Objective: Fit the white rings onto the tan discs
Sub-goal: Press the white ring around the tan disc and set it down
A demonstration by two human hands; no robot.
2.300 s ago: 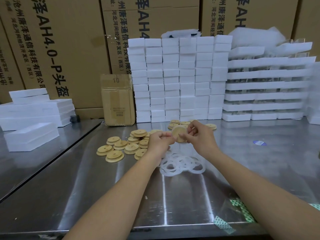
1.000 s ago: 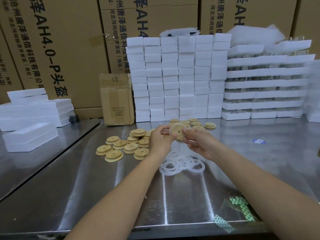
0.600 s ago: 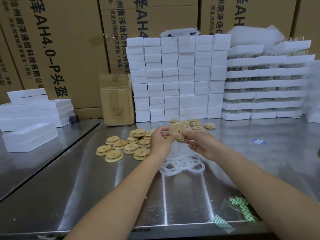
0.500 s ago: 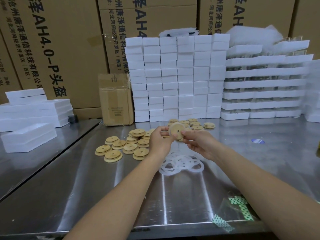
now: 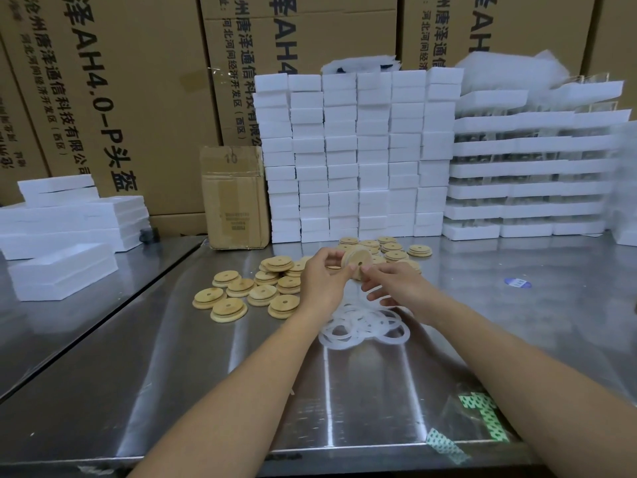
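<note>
Head view: the left hand curls round a round tan wooden disc, holding it upright for access. The right hand pinches its lower rim with thumb and forefinger, likely seating a ring. Flat white rings lie heaped at 6 o'clock, spare tan discs at 9 o'clock.

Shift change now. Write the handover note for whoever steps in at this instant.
Left hand grips one tan disc above the table; right hand pinches its lower rim.
White rings lie piled beneath the hands; loose discs lie left and behind.
Done: cannot tell if a ring is seated on the held disc.
Left: fit the piled rings onto discs.
</note>
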